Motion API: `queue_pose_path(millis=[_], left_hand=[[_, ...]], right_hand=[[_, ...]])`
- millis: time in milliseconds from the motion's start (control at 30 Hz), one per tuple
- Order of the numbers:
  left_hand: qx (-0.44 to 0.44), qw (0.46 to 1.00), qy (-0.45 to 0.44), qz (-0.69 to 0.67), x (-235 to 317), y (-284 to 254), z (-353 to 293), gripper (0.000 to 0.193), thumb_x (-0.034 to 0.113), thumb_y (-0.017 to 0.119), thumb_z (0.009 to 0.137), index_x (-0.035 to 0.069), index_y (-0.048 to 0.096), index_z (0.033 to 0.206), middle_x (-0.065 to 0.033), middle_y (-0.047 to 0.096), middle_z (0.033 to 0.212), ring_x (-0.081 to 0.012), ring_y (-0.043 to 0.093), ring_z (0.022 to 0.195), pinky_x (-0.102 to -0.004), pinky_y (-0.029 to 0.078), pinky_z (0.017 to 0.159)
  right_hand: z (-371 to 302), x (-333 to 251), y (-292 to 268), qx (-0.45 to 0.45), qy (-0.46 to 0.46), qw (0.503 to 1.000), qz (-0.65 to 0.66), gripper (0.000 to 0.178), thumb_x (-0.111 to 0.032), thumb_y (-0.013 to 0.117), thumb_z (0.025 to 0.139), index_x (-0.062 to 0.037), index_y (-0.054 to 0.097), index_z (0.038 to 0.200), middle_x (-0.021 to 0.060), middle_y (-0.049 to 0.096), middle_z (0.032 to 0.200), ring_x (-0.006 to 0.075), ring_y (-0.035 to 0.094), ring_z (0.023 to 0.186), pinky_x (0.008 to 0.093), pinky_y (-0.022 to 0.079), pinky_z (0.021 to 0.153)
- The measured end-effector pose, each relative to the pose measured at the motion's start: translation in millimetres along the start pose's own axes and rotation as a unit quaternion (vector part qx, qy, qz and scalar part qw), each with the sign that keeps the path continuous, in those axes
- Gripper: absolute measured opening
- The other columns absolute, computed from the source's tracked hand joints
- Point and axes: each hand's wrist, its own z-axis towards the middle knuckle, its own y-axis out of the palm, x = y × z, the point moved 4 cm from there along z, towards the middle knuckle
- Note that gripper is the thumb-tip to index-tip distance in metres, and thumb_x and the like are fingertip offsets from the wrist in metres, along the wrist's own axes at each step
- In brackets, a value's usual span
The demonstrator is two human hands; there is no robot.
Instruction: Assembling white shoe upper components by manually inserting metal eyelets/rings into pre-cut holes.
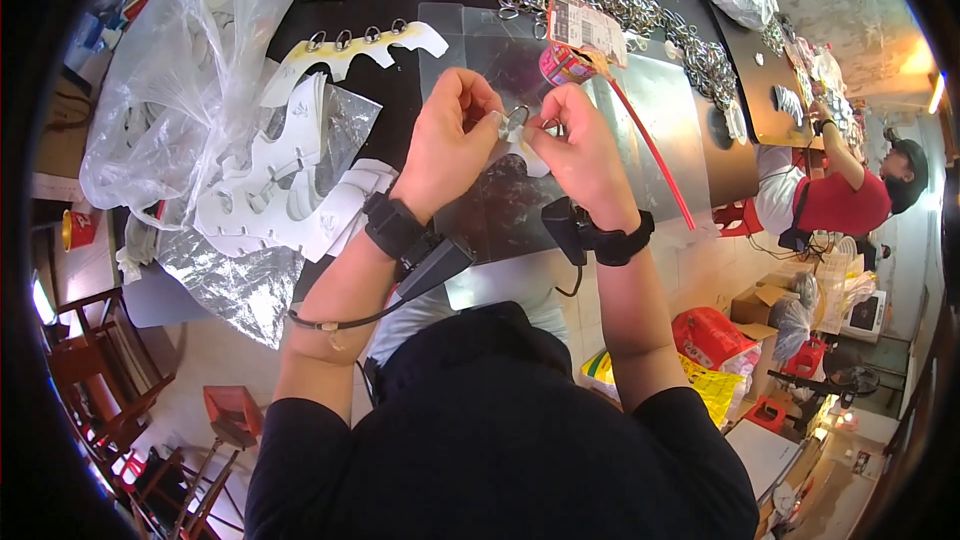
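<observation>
Over the clear plastic sheet, both hands meet at a white notched card [536, 162] with metal rings on it. My left hand [448, 145] is closed, pinching the card's edge between thumb and fingers. Closed on the same edge from the other side is my right hand [588, 152]; its fingers partly hide the card. One metal ring [518, 115] stands up between the two hands, and another shows by the right fingers. Farther left lies a white card strip [415, 40] fitted with several rings. A stack of plain notched white cards [258, 202] lies left of my left hand.
Behind my hands lies a heap of metal rings [640, 2]. A small pink tin [566, 65], a tag [588, 28] and a red stick [655, 155] rest on the plastic sheet [675, 110]. A plastic bag [175, 90] covers the far left. A co-worker [850, 200] sits right.
</observation>
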Motion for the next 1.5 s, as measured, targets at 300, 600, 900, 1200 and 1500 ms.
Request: queue_pose_path(millis=[300,600,900,1200,1500], left_hand=[[0.005,1.0,0.01,-0.008,-3.6,3.0,4.1,0.022,-0.008,0.049,0.079,0.004,0.041,0.095,-0.0031,0.052,0.084,-0.0077,0.049,0.076,-0.0203,0.042,0.065],[0.014,1.0,0.002,-0.013,1.4,-0.1,0.7,0.023,-0.007,0.051,0.079,0.004,0.041,0.096,-0.0036,0.05,0.087,-0.0075,0.049,0.077,-0.021,0.042,0.068],[0.019,1.0,-0.009,-0.019,1.4,2.9,0.6,0.022,-0.007,0.051,0.078,0.003,0.041,0.095,-0.0037,0.051,0.085,-0.0075,0.05,0.075,-0.0215,0.042,0.069],[0.01,1.0,-0.007,-0.014,-0.7,2.5,1.1,0.022,-0.008,0.051,0.078,0.003,0.041,0.095,-0.004,0.05,0.086,-0.0075,0.05,0.076,-0.0213,0.042,0.069],[0.014,1.0,-0.015,-0.01,0.2,3.1,1.5,0.022,-0.007,0.051,0.078,0.003,0.041,0.095,-0.0038,0.051,0.085,-0.0074,0.05,0.075,-0.0211,0.041,0.068]], right_hand=[[-1.4,0.6,-4.5,0.029,-0.02,0.999,-0.033,0.019,0.001,0.058,0.074,-0.0046,0.042,0.083,0.0034,0.048,0.073,0.0111,0.049,0.069,0.0259,0.041,0.061],[1.2,6.3,0.8,0.053,-0.037,0.998,-0.021,0.022,-0.001,0.061,0.07,-0.0044,0.043,0.081,0.0073,0.051,0.073,0.0169,0.053,0.066,0.0292,0.043,0.061],[2.2,11.7,-0.6,0.047,-0.026,0.999,-0.005,0.022,-0.001,0.06,0.07,-0.0038,0.043,0.082,0.0082,0.053,0.072,0.0175,0.054,0.067,0.0293,0.044,0.062],[0.4,8.9,-1.8,0.044,-0.011,0.999,-0.009,0.022,0.0,0.06,0.07,-0.0036,0.043,0.083,0.0089,0.055,0.073,0.0181,0.057,0.069,0.0294,0.044,0.063],[-1.3,4.9,-2.2,0.017,0.013,1.0,-0.01,0.021,0.001,0.059,0.074,-0.0043,0.041,0.083,0.0025,0.048,0.078,0.0104,0.051,0.076,0.0248,0.042,0.065]])
